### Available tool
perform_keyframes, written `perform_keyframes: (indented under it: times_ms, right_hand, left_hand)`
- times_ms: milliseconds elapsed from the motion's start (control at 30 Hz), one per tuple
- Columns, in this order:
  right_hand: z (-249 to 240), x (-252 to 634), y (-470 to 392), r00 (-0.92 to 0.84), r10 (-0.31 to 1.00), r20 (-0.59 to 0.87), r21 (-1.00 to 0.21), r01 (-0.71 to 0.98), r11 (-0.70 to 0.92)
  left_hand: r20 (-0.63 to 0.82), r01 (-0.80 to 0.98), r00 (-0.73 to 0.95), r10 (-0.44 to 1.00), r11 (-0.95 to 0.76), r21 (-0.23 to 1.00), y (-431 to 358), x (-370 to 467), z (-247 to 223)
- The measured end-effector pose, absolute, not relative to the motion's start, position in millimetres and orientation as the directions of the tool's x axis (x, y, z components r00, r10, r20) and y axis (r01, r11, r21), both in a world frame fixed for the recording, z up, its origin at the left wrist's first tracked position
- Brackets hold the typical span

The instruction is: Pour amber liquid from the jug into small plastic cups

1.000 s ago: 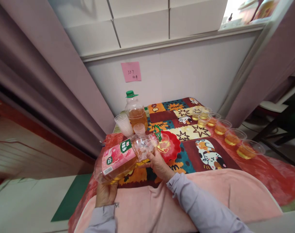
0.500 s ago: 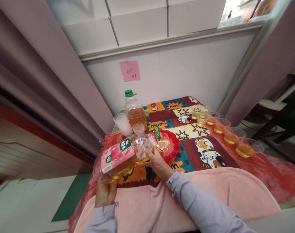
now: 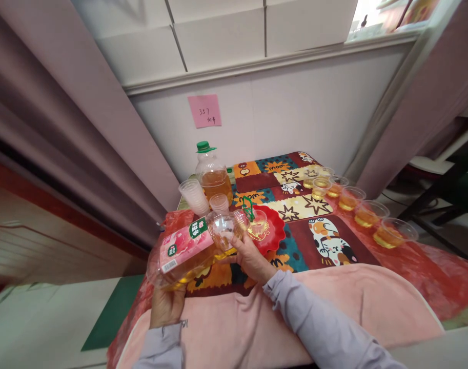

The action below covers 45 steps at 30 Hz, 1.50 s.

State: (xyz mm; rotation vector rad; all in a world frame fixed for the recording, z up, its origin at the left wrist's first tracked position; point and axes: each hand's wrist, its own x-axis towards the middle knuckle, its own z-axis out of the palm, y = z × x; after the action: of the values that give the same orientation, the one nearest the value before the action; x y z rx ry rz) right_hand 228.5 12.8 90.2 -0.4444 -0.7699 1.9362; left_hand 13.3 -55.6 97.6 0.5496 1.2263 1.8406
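Observation:
A large clear juice bottle [image 3: 185, 247] with a pink label and amber liquid lies tilted, nearly level, its neck toward the right. My left hand [image 3: 167, 306] holds it from below near the base; its fingers are partly hidden. Around the shoulder near the neck, my right hand [image 3: 252, 259] grips it. The bottle's mouth is over a red scalloped plate [image 3: 275, 234], beside a clear cup [image 3: 260, 219] on that plate. A green loop [image 3: 248, 207] stands up near the mouth. Whether liquid flows out I cannot tell.
Behind the bottle stand a stack of plastic cups [image 3: 194, 197], another small cup stack [image 3: 219, 203] and a bigger jug [image 3: 215, 179] with a green hat-shaped cap. Several cups of amber liquid [image 3: 389, 237] line the table's right side. A pink cloth [image 3: 333, 307] covers the front edge.
The bottle and both hands stay almost in place. My right hand's fingers have shifted slightly left on the bottle's shoulder.

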Motion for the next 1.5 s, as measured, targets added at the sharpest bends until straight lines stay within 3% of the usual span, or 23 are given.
perform_keyframes:
  times_ms: [1500]
  right_hand:
    - [91.9,229.2,12.1,-0.458,0.889,0.008,-0.669,-0.663,-0.336]
  left_hand:
    - [-0.127,-0.446,-0.568,0.813,-0.174,0.878,-54.4,3.8,87.4]
